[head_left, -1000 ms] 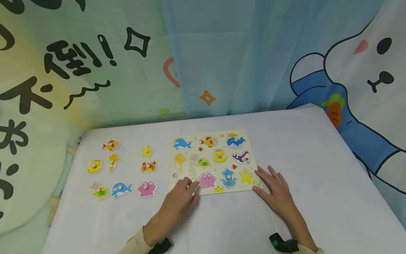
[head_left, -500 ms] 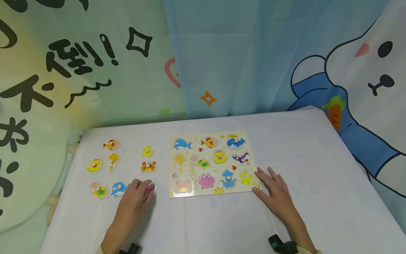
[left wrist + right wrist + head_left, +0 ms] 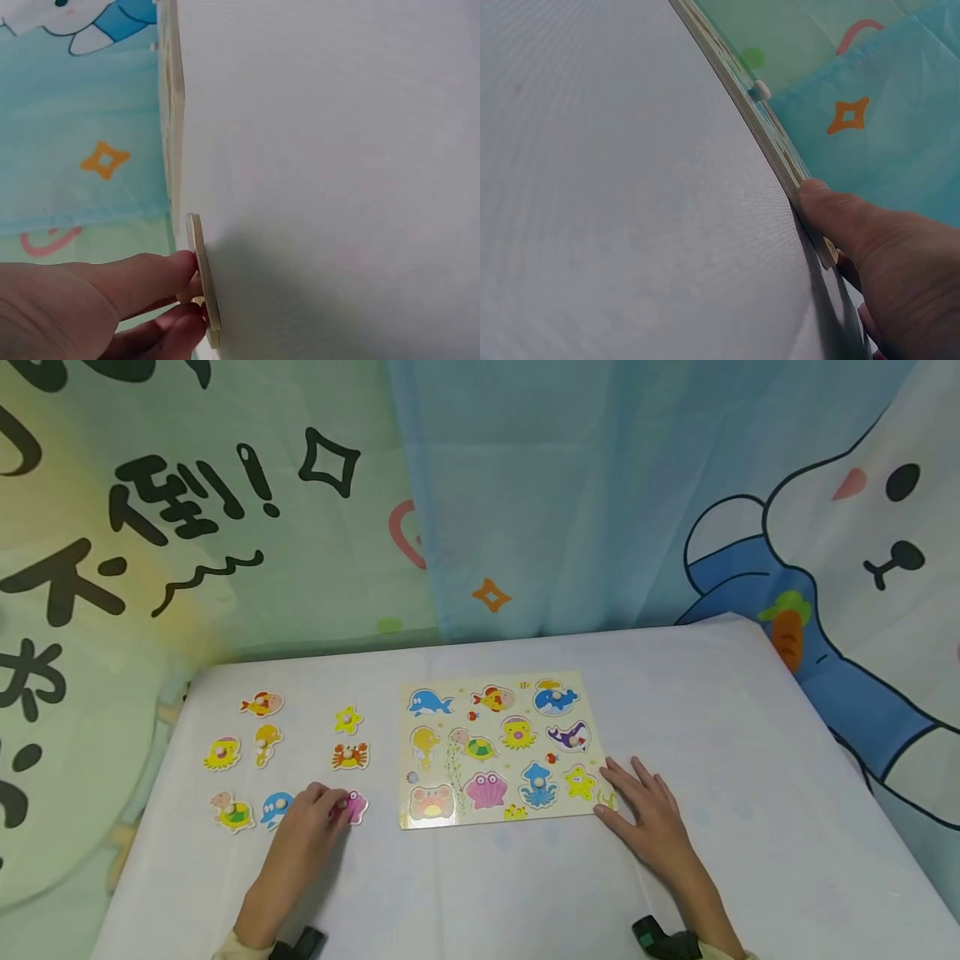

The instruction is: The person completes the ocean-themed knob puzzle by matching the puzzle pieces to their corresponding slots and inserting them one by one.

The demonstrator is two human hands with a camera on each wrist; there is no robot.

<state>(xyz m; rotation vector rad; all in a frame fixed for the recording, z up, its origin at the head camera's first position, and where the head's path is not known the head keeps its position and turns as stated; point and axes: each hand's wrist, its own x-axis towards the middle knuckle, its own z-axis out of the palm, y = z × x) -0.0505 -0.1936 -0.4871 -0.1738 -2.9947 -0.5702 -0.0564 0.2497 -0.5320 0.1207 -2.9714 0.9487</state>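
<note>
My left hand [image 3: 296, 839] pinches a pink shell puzzle piece [image 3: 357, 807] near the front left of the table. In the left wrist view this flat wooden piece [image 3: 204, 274] shows edge-on, close over the cloth, with thumb and fingertips at its knob. A pale yellow sea-animal puzzle board [image 3: 442, 760] lies right of it. My right hand [image 3: 648, 814] rests at the board's lower right corner, fingers spread; the right wrist view shows the thumb on the board's edge [image 3: 776, 161]. A blue octopus piece [image 3: 537, 785] and a purple whale piece [image 3: 570, 737] sit in the board.
Left of the board lie a yellow star piece [image 3: 348, 720], a crab piece [image 3: 350, 756], a fish piece [image 3: 262, 703], a seahorse piece [image 3: 267, 744], a yellow octopus piece [image 3: 222, 753], a turtle piece [image 3: 232, 811] and a blue dolphin piece [image 3: 276, 807], partly behind my left hand.
My left hand has moved left from the board's lower left corner to the pink shell piece and pinches it. That corner's crab picture is uncovered. My right hand has stayed in place.
</note>
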